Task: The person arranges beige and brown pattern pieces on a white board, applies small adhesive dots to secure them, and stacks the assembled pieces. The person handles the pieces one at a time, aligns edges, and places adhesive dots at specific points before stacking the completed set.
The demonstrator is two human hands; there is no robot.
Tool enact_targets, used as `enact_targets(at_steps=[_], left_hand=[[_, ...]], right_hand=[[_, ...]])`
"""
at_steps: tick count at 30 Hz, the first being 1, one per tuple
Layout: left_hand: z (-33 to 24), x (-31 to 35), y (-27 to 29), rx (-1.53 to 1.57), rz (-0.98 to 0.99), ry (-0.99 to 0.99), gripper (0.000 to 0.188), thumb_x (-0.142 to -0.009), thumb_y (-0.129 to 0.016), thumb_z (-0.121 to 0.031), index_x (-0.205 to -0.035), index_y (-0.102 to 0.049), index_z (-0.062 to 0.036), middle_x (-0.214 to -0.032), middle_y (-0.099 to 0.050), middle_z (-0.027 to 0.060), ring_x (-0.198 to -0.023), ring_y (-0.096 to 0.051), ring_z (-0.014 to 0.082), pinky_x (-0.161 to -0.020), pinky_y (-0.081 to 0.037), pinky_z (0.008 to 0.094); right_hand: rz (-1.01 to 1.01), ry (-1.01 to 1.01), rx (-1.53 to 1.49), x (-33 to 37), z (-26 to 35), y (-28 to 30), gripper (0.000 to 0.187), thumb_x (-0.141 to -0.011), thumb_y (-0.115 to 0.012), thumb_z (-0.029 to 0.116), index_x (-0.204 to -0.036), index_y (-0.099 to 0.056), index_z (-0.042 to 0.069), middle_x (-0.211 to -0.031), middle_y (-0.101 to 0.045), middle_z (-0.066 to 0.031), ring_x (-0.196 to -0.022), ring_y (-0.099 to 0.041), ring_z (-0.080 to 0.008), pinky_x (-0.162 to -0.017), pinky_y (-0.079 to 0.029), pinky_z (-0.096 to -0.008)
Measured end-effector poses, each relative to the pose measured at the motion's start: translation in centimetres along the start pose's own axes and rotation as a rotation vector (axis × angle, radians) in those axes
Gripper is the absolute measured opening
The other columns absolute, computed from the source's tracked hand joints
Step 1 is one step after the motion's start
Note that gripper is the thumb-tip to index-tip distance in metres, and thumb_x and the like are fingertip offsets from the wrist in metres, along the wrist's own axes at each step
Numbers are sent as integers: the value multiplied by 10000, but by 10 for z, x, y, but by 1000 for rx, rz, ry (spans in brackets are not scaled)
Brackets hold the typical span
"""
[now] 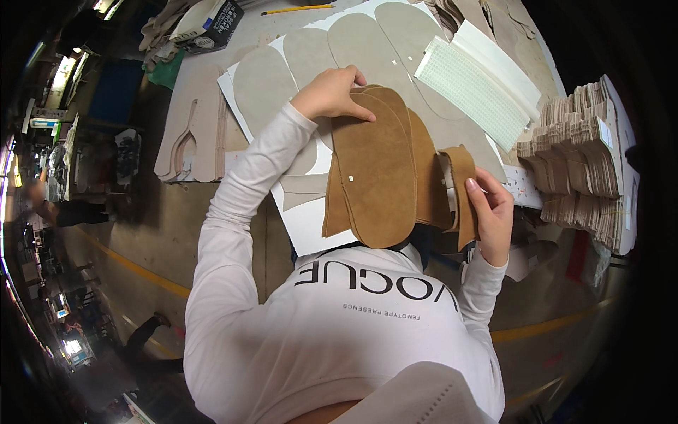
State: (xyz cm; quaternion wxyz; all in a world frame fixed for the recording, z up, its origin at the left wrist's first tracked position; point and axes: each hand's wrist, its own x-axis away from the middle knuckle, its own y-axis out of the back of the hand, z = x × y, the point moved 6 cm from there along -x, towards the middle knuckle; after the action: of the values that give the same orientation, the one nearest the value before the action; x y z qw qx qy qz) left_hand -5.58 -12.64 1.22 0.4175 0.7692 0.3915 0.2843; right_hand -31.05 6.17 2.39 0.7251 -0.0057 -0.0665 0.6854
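Several tan suede sole-shaped pieces [378, 169] are fanned in a loose stack close to my body. My left hand [335, 95] pinches the far rounded end of this stack, thumb on top. At the right, my right hand [492, 208] grips a narrow curved tan suede strip [462, 184], thumb on its face; part of the strip bends over at the top. The fingers behind the strip are hidden. Beneath and beyond lie grey sole-shaped pieces [364, 49] on a white sheet [311, 237]. Small pale tags show on some pieces.
Tall bundles of beige cut pieces [575, 152] stand at the right. Y-shaped beige pieces [191, 145] are stacked at the left. Green-printed paper [473, 85] lies at the far right, a yellow pencil [296, 10] at the back, beside a dark-and-white box [208, 25].
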Motion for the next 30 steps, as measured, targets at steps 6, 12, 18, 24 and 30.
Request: enact_targets(at_steps=[6,12,18,24,30], left_hand=[[-44,24,22,180,-80,-341,313,-754,-790,-212,-906,-583,-32,-910,-680,93,-845,-650,222,-723,-495,335],[-115,129,74,568,122,-507,125,-761,-730,-40,-874,-678,-32,-878,-721,74,-715,-705,151,-602,-536,255],[-179,177,109,534,258,-1038,174,-895,-581,-8,-846,-743,30,-862,-730,162,-709,-721,174,-588,-567,215],[-172,159,109,808,233,-970,186,-862,-542,97,-806,-718,78,-857,-728,192,-772,-733,226,-694,-602,263],[-82,53,60,726,71,-242,297,-853,-731,-123,-1108,-657,10,-1003,-693,23,-928,-618,90,-832,-492,239]], right_hand=[[-137,-29,30,-4,10,17,277,-974,-590,101,-1205,-629,-47,-991,-695,-54,-863,-622,-72,-766,-496,-207],[53,145,-97,-27,-1,-32,379,-981,-562,52,-1348,-524,-35,-1118,-637,-54,-897,-605,-75,-785,-489,-211],[220,43,493,-20,-32,-89,511,-927,-606,27,-1421,-476,25,-985,-595,-40,-701,-530,-64,-615,-465,-229],[440,312,232,14,3,-79,504,-895,-678,160,-1331,-527,-42,-1032,-630,-109,-772,-619,-192,-699,-513,-298],[420,282,127,31,-15,-86,536,-878,-699,146,-1333,-485,-42,-929,-699,-118,-750,-643,-121,-683,-514,-263]])
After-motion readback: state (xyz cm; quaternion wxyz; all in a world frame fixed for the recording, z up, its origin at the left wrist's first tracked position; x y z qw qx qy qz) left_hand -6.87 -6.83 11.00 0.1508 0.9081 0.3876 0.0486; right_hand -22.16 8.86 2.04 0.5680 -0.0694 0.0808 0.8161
